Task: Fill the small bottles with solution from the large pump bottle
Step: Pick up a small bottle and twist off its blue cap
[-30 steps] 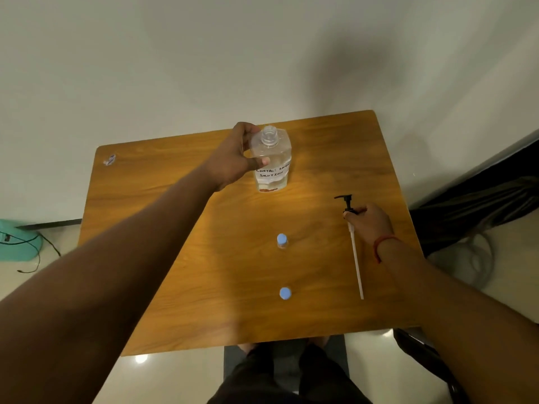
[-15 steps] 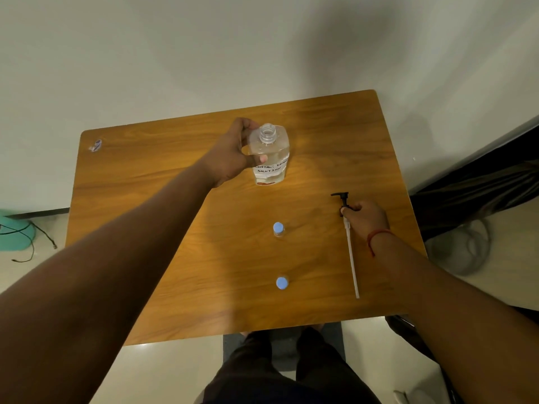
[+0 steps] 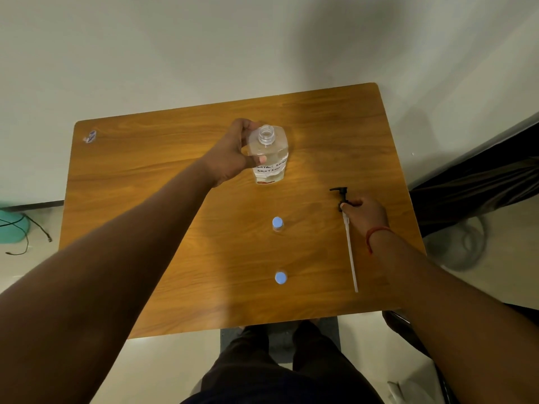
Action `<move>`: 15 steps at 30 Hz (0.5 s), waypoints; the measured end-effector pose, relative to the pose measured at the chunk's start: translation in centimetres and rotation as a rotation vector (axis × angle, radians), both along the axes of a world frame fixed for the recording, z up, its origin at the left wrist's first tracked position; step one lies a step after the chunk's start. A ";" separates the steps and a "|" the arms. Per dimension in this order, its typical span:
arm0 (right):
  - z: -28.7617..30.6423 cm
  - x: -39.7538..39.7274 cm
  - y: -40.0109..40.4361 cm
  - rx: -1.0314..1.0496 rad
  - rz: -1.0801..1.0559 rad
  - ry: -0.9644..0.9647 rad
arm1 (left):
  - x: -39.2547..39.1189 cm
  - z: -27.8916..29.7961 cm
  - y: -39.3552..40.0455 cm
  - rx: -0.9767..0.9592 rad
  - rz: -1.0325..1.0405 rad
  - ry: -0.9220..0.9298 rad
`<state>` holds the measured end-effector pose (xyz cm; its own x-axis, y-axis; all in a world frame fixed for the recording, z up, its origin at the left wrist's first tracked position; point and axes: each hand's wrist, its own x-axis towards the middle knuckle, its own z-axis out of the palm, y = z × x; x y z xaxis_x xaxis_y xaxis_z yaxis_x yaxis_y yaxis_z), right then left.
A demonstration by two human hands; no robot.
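A large clear bottle [image 3: 272, 161] with a handwritten label stands upright at the back middle of the wooden table [image 3: 163, 199], its neck uncapped. My left hand [image 3: 230, 154] grips its upper left side. The black pump head with its long white tube [image 3: 350, 246] lies on the table at the right, and my right hand [image 3: 366, 214] holds it by the collar. Two small bottles with blue caps stand in the middle: one farther [image 3: 277, 223], one nearer [image 3: 280, 277].
A small crumpled wrapper [image 3: 89, 136] lies at the table's back left corner. A white wall rises behind the table. A teal object with cables [image 3: 13, 225] sits on the floor at the left. My legs [image 3: 280, 368] are below the front edge.
The view shifted as my head moved. Both hands keep their holds: the left on the large bottle, the right on the pump lying on the table.
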<state>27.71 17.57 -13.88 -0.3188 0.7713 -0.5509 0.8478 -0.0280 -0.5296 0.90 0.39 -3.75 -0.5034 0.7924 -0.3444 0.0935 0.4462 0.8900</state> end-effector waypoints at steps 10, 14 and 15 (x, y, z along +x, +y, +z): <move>0.5 0.3 -0.3 -0.015 -0.045 0.054 | -0.3 0.1 -0.5 -0.030 -0.030 0.025; 0.6 0.3 -0.5 -0.021 -0.060 0.054 | -0.2 0.0 -0.7 -0.037 -0.033 0.027; 0.6 0.3 -0.5 -0.019 -0.065 0.051 | -0.2 0.0 -0.7 -0.037 -0.032 0.025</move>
<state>28.03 17.06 -13.29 -0.2968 0.7804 -0.5503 0.8157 -0.0925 -0.5711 0.67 -0.31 -3.75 -0.4868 0.7951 -0.3617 0.1306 0.4756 0.8699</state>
